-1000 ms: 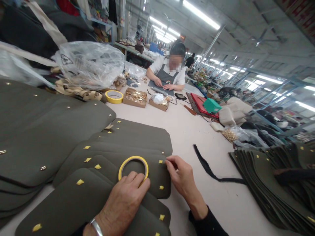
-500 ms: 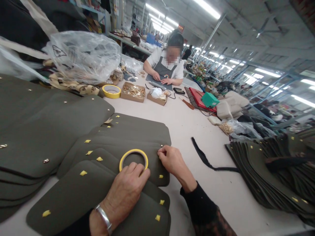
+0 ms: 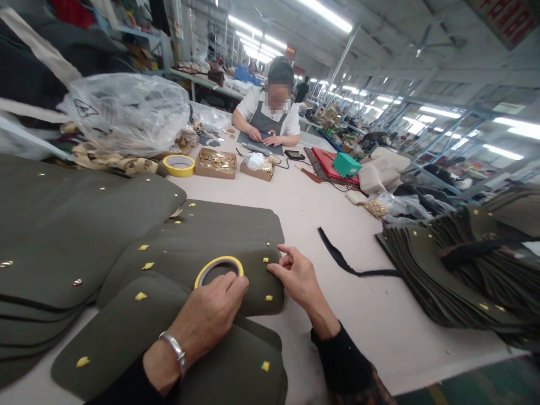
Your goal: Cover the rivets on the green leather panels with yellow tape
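My left hand (image 3: 211, 315), with a silver bangle at the wrist, is closed on a roll of yellow tape (image 3: 199, 277). It rests over dark olive panels (image 3: 228, 225) that overlap on the table, with small yellow tape pieces stuck on them. Beside the panels' right edge is my right hand (image 3: 297, 277), thumb and index finger apart and nothing between them. Just left of its fingertips a yellow tape piece (image 3: 265, 260) lies on a panel, below a small metal stud (image 3: 268, 244).
More olive panels with metal studs (image 3: 37, 225) lie at left, and a stack of panels (image 3: 426, 270) at right. A black strip (image 3: 337, 253) curves between. Farther back are another tape roll (image 3: 179, 171), boxes of metal fittings (image 3: 216, 171) and a person (image 3: 270, 121) working.
My right hand has let go of its pinch at the panel edge and spread its fingers. A yellow tape piece now shows there. The camera view has shifted slightly.
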Demonstrator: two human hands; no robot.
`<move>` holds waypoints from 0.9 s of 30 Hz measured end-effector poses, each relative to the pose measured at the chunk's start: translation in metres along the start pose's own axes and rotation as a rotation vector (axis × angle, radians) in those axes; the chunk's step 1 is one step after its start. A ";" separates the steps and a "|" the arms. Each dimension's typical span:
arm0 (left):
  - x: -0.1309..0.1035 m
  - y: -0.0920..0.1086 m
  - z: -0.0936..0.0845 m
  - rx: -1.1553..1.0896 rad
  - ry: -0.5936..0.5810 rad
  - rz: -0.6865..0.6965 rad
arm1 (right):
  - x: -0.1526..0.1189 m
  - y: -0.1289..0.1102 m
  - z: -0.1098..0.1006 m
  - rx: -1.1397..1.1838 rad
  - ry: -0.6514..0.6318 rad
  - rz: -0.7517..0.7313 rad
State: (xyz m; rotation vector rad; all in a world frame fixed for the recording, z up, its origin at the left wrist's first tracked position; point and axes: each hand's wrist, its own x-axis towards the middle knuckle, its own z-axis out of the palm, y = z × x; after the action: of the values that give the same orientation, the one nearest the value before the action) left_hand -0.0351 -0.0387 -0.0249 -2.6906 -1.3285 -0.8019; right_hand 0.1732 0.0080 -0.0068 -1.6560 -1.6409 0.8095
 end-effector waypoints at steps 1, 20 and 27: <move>-0.001 -0.002 -0.002 -0.016 0.064 0.013 | -0.005 -0.003 -0.003 0.039 -0.018 -0.018; -0.001 0.012 -0.028 -0.281 0.173 -0.034 | -0.069 -0.020 -0.018 0.008 -0.016 -0.414; -0.003 0.023 -0.026 -0.198 0.131 0.024 | -0.068 -0.033 -0.002 -0.100 -0.032 -0.732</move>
State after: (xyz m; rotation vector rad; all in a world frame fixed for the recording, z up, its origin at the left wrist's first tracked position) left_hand -0.0305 -0.0616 0.0003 -2.7348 -1.2464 -1.1413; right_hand 0.1538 -0.0600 0.0195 -0.9644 -2.1263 0.3822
